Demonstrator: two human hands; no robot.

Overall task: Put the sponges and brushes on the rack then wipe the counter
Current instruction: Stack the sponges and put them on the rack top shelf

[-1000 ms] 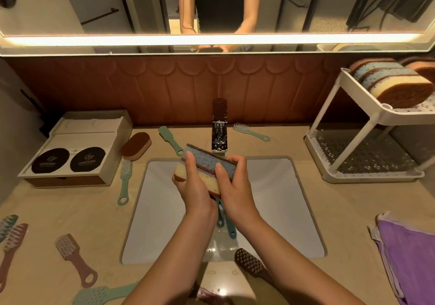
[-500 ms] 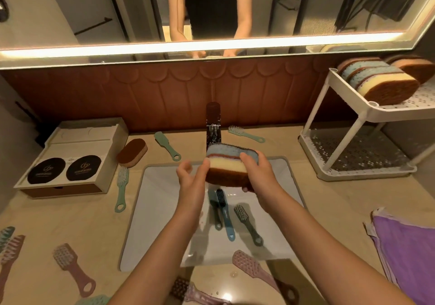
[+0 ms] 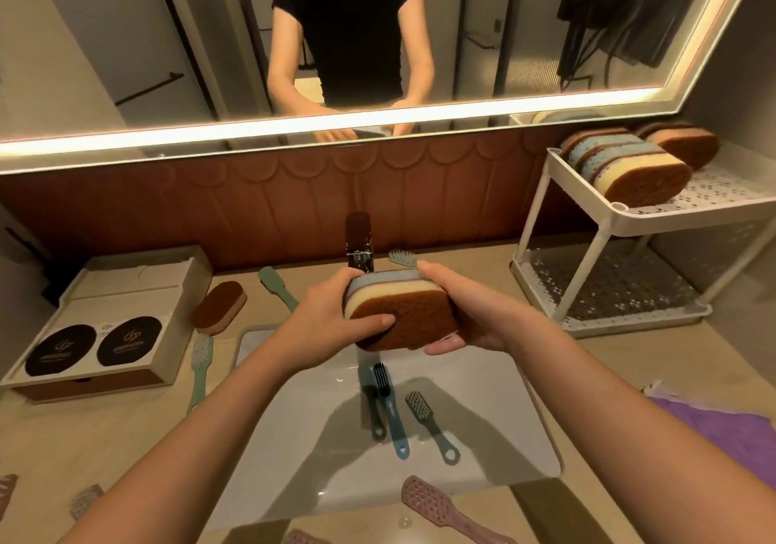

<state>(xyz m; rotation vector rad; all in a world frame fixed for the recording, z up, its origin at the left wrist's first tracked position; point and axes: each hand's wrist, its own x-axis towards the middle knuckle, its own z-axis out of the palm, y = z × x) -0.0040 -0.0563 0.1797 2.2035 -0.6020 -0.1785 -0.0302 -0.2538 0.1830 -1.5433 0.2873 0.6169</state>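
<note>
Above the white sink [image 3: 483, 379] I hold a layered sponge [image 3: 403, 312], blue on top, yellow in the middle, brown scouring face toward me. My left hand [image 3: 331, 321] grips its left side and my right hand [image 3: 470, 312] cups its right end. A white two-tier rack [image 3: 621, 224] stands at the right, with several sponges [image 3: 630, 165] on its top shelf. Another brown sponge [image 3: 218, 306] lies on the counter left of the tap. Three brushes [image 3: 394, 409] lie in the sink. Green brushes [image 3: 200, 367] and pink brushes [image 3: 441, 510] lie on the counter.
A black tap [image 3: 359, 241] stands behind the sink. An open box with two black discs [image 3: 96, 342] sits at the left. A purple cloth [image 3: 722, 438] lies at the right edge. The rack's lower shelf [image 3: 609, 287] holds nothing. A mirror runs along the wall.
The sponge has been turned so its brown face is toward me. My left hand, off it half a second ago, now grips it again; the view tilted upward.
</note>
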